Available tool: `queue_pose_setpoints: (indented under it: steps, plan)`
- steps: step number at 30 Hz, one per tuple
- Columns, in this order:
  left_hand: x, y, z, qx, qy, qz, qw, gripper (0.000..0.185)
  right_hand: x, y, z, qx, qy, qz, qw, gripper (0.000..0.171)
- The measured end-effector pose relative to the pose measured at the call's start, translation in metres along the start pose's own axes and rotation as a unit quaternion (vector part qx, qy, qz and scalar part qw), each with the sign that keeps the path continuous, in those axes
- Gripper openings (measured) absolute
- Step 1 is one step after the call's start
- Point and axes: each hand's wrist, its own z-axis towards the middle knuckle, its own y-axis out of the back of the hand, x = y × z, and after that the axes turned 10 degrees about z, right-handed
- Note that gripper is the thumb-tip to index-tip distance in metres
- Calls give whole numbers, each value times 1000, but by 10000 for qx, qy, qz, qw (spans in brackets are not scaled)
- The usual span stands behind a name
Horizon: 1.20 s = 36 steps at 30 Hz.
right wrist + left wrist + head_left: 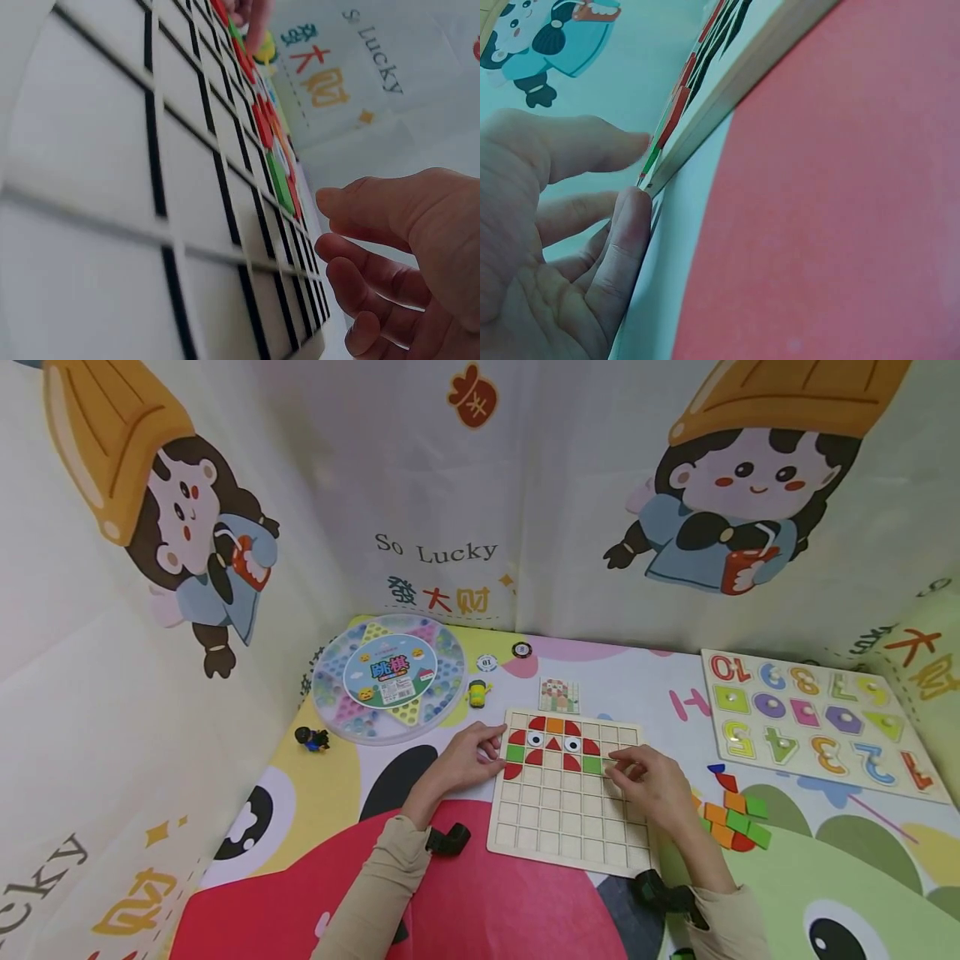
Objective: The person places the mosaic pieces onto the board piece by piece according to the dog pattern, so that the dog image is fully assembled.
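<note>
A wooden grid board (567,814) lies in front of me, its upper rows partly filled with red rounded pieces, green squares (592,765), an orange square (555,725) and two round eye pieces (535,739). My left hand (467,758) is at the board's left edge, with thumb and forefinger tips right at the rim by a green square, as the left wrist view shows. Over the board's right side hovers my right hand (651,787), fingers loosely bent and nothing between them. In the right wrist view its fingertips (330,201) stand apart from the pieces.
Loose orange, green and red pieces (737,817) lie right of the board. A small pattern card (558,695) sits behind it. Further out are a number puzzle board (817,718), a round Chinese checkers box (390,677), two small figures (477,693) and two chips (522,650).
</note>
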Motion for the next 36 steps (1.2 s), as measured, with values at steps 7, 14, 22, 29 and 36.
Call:
queue_pose_setpoints:
  steps: [7,14,22,29,36]
  plan:
    - [-3,-4,0,-99,168,139,9997,71,-4,3,-3,29,-119,17,9999,28]
    - [-6,-6,-1,-111,305,160,9993,77,-7,6,-4,-37,-163,-3,9999,29]
    - [-7,-4,0,-111,253,167,9995,76,-13,20,-10,-204,-178,-23,9996,30]
    - [-2,-2,0,-210,-101,171,9996,53,-25,42,-19,-603,281,-53,9978,24]
    - [0,-2,1,-184,-189,147,9995,52,-43,67,-35,-380,-34,-114,9992,23]
